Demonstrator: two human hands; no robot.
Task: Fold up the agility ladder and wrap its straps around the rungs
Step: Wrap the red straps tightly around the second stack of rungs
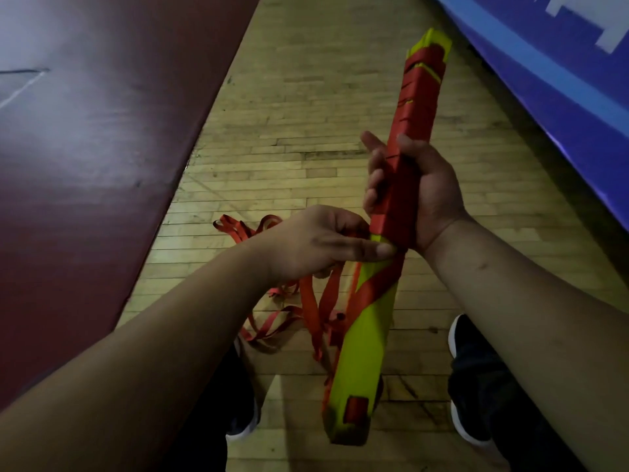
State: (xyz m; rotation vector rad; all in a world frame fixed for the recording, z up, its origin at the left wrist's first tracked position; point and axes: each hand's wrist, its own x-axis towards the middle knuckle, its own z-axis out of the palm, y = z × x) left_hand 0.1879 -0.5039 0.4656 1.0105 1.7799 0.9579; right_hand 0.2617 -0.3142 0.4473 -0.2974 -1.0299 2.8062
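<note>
In R hand (422, 195): rung bundle (391, 212); L hand (316, 243) pinching strap (371, 287).

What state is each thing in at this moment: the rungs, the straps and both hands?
Rung bundle: folded together, held tilted above the floor, far half wrapped, near half bare.
Straps: partly wound around the rungs; the rest hangs in a loose tangle.
Right hand: grips the wrapped part.
Left hand: holds a strap at the wrap's edge.

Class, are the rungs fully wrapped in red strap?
No: the lower half of the rungs is bare yellow, and loose strap hangs free.
</note>
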